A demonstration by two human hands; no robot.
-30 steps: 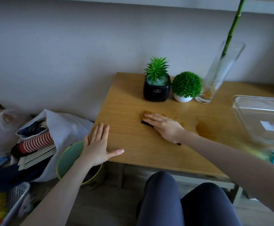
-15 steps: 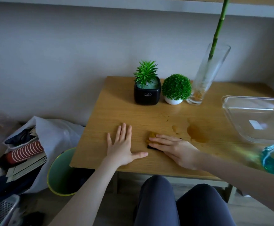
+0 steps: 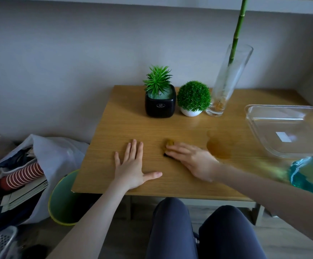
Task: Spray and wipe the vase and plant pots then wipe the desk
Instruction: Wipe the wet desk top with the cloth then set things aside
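My right hand point(image 3: 191, 158) presses flat on a small yellow-and-black sponge point(image 3: 168, 144) on the wooden desk point(image 3: 118, 131), fingers straight. Flat on the desk to its left lies my left hand point(image 3: 133, 165), fingers spread. A wet patch point(image 3: 219, 146) shines just right of the sponge. At the back stand a black square pot point(image 3: 160, 105) with a spiky plant, a white pot point(image 3: 191, 112) with a round green plant, and a tall glass vase point(image 3: 228, 79) holding a bamboo stem. A blue spray bottle point(image 3: 312, 174) shows blurred at the right edge.
A clear plastic container point(image 3: 282, 131) sits on the desk's right side. Left of the desk on the floor are a green bin point(image 3: 64, 199), a white bag point(image 3: 45, 152) of clothes and papers, and a basket point(image 3: 0, 242). My knees are under the front edge.
My right hand slid the sponge toward me, then slightly rightward. My left hand moved from the desk's left edge onto the surface and now rests there.
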